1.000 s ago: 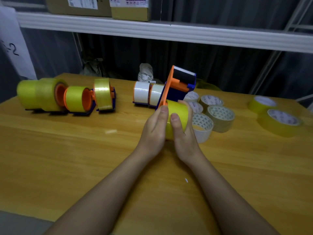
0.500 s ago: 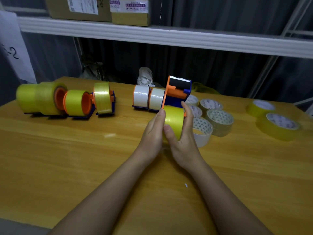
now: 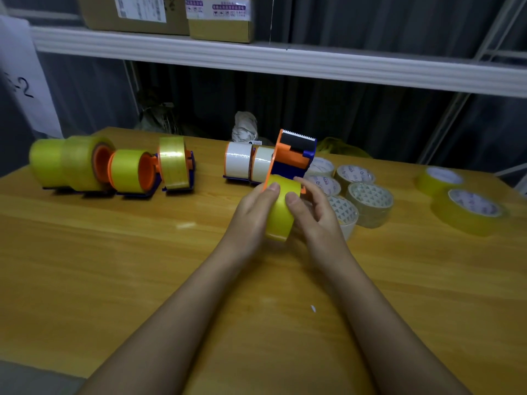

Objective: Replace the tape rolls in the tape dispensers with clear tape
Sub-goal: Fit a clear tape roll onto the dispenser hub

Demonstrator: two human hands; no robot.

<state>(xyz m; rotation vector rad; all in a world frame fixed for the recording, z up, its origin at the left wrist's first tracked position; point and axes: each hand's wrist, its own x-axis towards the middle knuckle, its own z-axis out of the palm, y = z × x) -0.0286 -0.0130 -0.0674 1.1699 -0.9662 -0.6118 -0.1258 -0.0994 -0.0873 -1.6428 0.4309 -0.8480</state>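
Left hand: the left hand (image 3: 251, 215) is pressing flat against the left face of the yellow tape roll (image 3: 281, 208), fingers pointing away from the person.
Right hand: the right hand (image 3: 315, 215) is cupping the roll's right side, thumb lying across the yellow band, fingers curling behind it.
Hands together: both are clamping the one roll between them, close together.
Yellow tape roll: it is standing on edge between the palms, still seated on the dispenser.
Held dispenser: the orange and blue tape dispenser (image 3: 293, 156) is rising just beyond the fingertips, its toothed blade uppermost.
Beyond the left hand: two white tape rolls (image 3: 247, 163) are sitting on dispensers, touching the held one.
Far left of the hands: a row of yellow rolls on dispensers (image 3: 114, 166) is standing well apart.
Right of the right hand: loose clear tape rolls (image 3: 368, 199) are lying flat, the nearest partly hidden by the fingers.
Further right: two flat yellow rolls (image 3: 467, 209) are lying apart.
Under the forearms: the wooden table (image 3: 85, 266) is bearing everything.
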